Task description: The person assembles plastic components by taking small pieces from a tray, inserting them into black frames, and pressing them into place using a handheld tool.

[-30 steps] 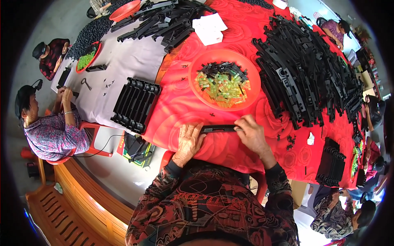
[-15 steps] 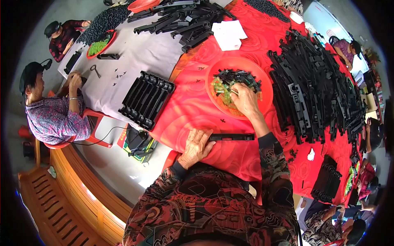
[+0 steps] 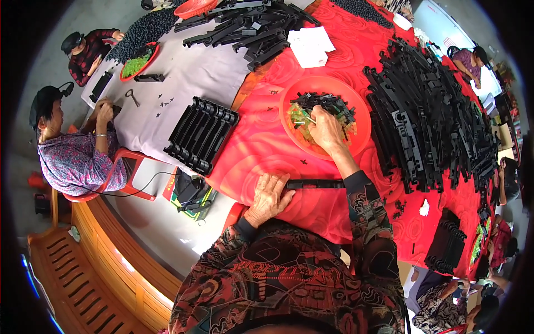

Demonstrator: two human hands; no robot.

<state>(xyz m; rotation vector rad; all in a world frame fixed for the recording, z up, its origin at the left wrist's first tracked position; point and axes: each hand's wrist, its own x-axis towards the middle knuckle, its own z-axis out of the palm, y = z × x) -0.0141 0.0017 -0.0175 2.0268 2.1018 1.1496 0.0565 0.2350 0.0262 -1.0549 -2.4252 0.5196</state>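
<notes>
My right hand (image 3: 327,129) reaches into a round red basin (image 3: 360,133). Small black plastic pieces (image 3: 329,102) lie at its far side, with yellow-green translucent pieces (image 3: 300,116) at the left. The fingers of that hand are pinched together around a thin, pale item too small to name. My left hand (image 3: 268,196) rests on the red cloth near the table's edge, fingers stretched out and thumb apart. By its fingertips lies a long black plastic part (image 3: 316,184), running right toward my right sleeve. The hand is beside or touching its left end; I cannot tell which.
Left of the basin sits a stack of long black parts (image 3: 201,136). A large heap of black parts (image 3: 431,122) covers the right side, with another pile (image 3: 267,28) beyond. A white paper (image 3: 310,47) lies behind the basin. A co-worker (image 3: 78,145) sits at the left.
My right hand has shifted slightly left and away from me within the basin, still pinched. My left hand and the long black part stay nearly where they were.
</notes>
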